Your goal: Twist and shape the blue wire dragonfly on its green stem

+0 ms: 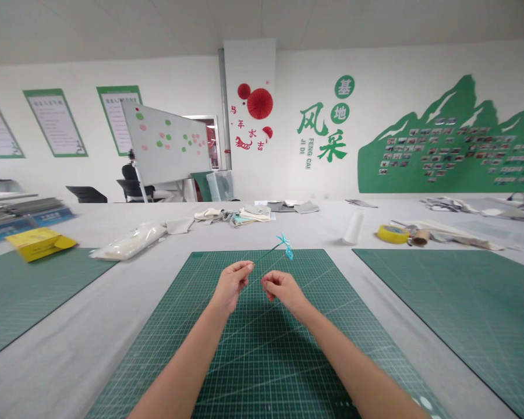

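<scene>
My left hand point(232, 285) pinches the thin dark stem of a light-blue artificial flower point(283, 243) between thumb and fingers. The stem slants up to the right, so the blossom is above my right hand and over the far part of the green cutting mat point(271, 361). A small blue piece hangs down beside the petals. My right hand point(284, 292) is closed, fingertips pressed together, just right of my left hand and below the stem. Whatever may be between its fingertips is too small to make out. Both hands are raised above the mat.
More cutting mats point(454, 297) lie either side. Behind are a yellow box point(39, 243), a clear plastic bag point(131, 241), fabric scraps point(253, 214), a white roll point(353, 228) and yellow tape point(393, 234). A person point(130, 170) sits near the whiteboard point(168, 142).
</scene>
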Tool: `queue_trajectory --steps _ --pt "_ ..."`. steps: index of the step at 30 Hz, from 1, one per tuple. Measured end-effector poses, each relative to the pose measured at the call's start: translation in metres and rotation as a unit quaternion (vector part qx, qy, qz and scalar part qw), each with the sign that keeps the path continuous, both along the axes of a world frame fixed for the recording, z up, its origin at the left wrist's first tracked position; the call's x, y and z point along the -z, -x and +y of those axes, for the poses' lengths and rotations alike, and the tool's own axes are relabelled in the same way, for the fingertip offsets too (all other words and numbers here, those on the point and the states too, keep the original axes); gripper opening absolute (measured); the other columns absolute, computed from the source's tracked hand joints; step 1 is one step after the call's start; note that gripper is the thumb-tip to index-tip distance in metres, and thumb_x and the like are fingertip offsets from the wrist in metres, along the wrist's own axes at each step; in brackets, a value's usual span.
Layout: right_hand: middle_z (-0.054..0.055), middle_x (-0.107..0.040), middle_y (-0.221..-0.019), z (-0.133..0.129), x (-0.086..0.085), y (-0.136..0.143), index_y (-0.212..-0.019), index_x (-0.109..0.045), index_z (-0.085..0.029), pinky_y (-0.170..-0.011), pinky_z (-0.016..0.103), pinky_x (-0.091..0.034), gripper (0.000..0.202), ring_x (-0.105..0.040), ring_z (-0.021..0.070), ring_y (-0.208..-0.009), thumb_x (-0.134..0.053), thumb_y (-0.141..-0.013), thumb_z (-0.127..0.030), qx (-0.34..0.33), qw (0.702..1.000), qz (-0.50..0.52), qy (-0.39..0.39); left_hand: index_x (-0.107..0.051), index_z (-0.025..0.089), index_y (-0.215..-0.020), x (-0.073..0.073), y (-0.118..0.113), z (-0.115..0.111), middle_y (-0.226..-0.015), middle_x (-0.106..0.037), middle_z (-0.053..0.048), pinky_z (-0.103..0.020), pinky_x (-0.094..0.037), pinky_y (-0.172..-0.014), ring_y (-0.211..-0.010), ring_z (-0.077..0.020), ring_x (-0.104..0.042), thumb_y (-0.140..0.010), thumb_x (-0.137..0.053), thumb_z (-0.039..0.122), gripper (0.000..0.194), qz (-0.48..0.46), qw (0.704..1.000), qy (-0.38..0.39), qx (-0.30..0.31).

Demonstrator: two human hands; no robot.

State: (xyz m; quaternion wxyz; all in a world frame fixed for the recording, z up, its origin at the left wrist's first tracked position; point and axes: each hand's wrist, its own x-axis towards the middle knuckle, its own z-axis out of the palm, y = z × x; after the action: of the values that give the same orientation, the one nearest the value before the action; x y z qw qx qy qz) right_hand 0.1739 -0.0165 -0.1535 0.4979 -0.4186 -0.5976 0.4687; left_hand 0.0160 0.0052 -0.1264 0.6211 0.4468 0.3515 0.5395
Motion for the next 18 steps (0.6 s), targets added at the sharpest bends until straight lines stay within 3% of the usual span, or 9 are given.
queue_trajectory --steps 5,9,11,13,14,18 --pt "-0.004 -0.054 -0.056 0.003 0.004 -0.006 -0.068 -0.056 -0.018 -0.045 0.018 -0.037 0.008 -0.05 0.0085 -0.047 -0.05 -0.071 -0.021 0.072 0.981 -0.169 -0.056 -0.067 0.013 -0.082 0.0 -0.001 0.0 -0.057 -0.046 0.005 -0.016 -0.034 -0.049 -0.048 -0.0026 -0.04 -0.06 -0.075 0.03 0.028 -0.012 1.0 0.002 0.005" --pt "-0.001 -0.059 -0.059 0.006 0.011 -0.021 -0.062 -0.06 -0.018 -0.053 0.021 -0.038 0.012 -0.054 0.0114 -0.056 -0.051 -0.069 -0.017 0.162 0.936 -0.308 -0.057 -0.067 0.013 -0.082 -0.001 0.0 0.0 -0.058 -0.047 0.004 -0.016 -0.033 -0.048 -0.048 -0.0025 -0.039 -0.061 -0.074 0.03 0.028 -0.006 1.0 0.008 0.002" --pt "0.002 -0.063 -0.07 0.006 0.011 -0.026 -0.068 -0.064 -0.019 -0.058 0.023 -0.039 0.014 -0.056 0.0132 -0.063 -0.052 -0.067 -0.014 0.219 0.913 -0.337 -0.062 -0.067 0.013 -0.082 -0.001 0.0 -0.001 -0.059 -0.049 0.004 -0.016 -0.033 -0.048 -0.048 -0.0027 -0.039 -0.061 -0.074 0.031 0.028 0.002 1.0 0.007 -0.001" --pt "0.005 -0.064 -0.092 0.005 0.008 -0.026 -0.087 -0.067 -0.02 -0.062 0.025 -0.041 0.029 -0.057 0.0129 -0.067 -0.051 -0.064 -0.011 0.249 0.915 -0.305 -0.088 -0.067 0.013 -0.082 -0.001 -0.001 -0.001 -0.061 -0.05 0.003 -0.016 -0.032 -0.048 -0.048 -0.0028 -0.038 -0.062 -0.073 0.031 0.028 0.014 1.0 -0.002 -0.007" --pt "0.006 -0.061 -0.102 0.004 0.005 -0.024 -0.099 -0.064 -0.02 -0.061 0.025 -0.042 0.039 -0.057 0.0122 -0.066 -0.051 -0.064 -0.011 0.242 0.929 -0.262 -0.096 -0.067 0.013 -0.081 -0.001 -0.002 -0.001 -0.062 -0.051 0.003 -0.016 -0.032 -0.048 -0.049 -0.0029 -0.038 -0.062 -0.073 0.032 0.028 0.023 1.0 -0.011 -0.01" --pt "0.008 -0.058 -0.11 -0.003 -0.008 -0.002 -0.125 -0.045 -0.022 -0.041 0.022 -0.04 0.054 -0.057 0.0122 -0.06 -0.046 -0.071 -0.019 0.083 0.996 0.006 -0.021 -0.068 0.014 -0.081 0.002 -0.006 -0.003 -0.068 -0.056 0.0 -0.018 -0.031 -0.048 -0.05 -0.0037 -0.038 -0.063 -0.071 0.033 0.026 0.074 0.996 -0.05 -0.025"
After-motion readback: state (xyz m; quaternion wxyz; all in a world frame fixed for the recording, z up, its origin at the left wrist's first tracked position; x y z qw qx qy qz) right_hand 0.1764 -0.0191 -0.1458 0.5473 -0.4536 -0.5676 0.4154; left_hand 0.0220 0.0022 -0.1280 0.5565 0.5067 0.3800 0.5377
